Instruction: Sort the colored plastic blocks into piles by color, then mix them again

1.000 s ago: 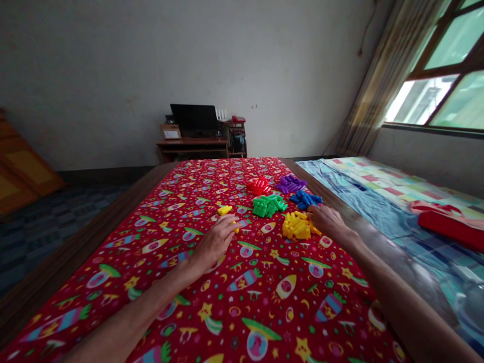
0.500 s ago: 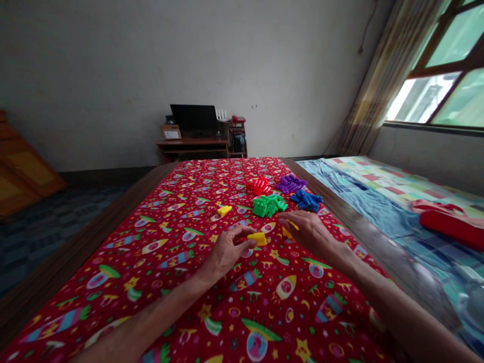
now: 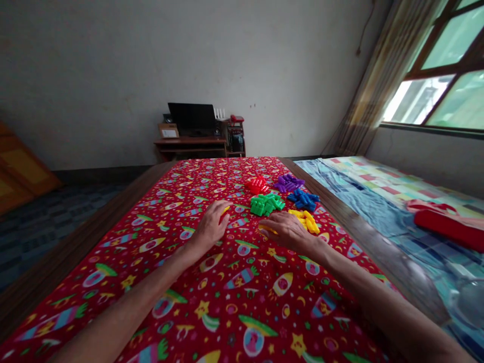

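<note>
My left hand point(image 3: 210, 225) is at a yellow plastic piece point(image 3: 226, 209) on the cloth, its thumb apart from the fingers. The fingers partly cover that piece, and I see no firm grip on it. My right hand point(image 3: 286, 230), palm down, has its fingers closed over another yellow plastic piece point(image 3: 267, 229), which shows below the fingertips. Just beyond the right hand lies a pile of yellow pieces point(image 3: 310, 222), partly hidden by it. Green pieces point(image 3: 266, 204) are heaped ahead of the right hand, with blue pieces point(image 3: 303, 199) to their right.
Further back lie red pieces point(image 3: 257, 185) and purple pieces point(image 3: 289, 183). A red patterned cloth point(image 3: 242, 302) covers the table, whose dark wooden edge point(image 3: 363, 227) shows on the right. Beyond it is a bed point(image 3: 378, 186); a desk with a monitor point(image 3: 192, 119) stands by the wall.
My left hand has moved left and forward, from the piece it held to the lone yellow one. My right hand has shifted left from the yellow pile, uncovering more of it.
</note>
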### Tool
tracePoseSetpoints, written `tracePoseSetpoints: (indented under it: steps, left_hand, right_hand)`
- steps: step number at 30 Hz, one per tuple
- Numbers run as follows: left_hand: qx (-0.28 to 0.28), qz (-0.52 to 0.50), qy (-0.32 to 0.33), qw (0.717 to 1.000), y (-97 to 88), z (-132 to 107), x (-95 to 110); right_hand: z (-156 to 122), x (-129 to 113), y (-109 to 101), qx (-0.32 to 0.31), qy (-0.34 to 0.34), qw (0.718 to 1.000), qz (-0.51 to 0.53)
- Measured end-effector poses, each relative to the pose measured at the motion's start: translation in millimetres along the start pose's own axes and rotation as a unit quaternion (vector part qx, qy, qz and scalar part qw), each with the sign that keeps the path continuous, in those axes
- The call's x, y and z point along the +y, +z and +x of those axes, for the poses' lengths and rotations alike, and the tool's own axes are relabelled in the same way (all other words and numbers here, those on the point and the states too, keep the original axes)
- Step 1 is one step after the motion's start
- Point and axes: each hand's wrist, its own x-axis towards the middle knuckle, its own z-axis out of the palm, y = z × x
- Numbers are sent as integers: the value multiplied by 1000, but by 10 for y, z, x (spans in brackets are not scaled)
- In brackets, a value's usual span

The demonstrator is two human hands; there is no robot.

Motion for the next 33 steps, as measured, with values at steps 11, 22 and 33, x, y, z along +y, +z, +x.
tracePoseSetpoints:
  steps: [11, 22, 33]
  left_hand:
    - [-44, 21, -62, 997, 5, 18, -529]
    - [-59, 13, -61, 996, 103, 26, -292]
    - [-198, -261, -19, 945, 25, 7, 556]
  right_hand:
    - [6, 66, -81, -29, 126, 990, -50]
    - [-11, -367, 234, 63, -32, 983, 172]
    - [-12, -177, -38, 72, -48, 995, 58]
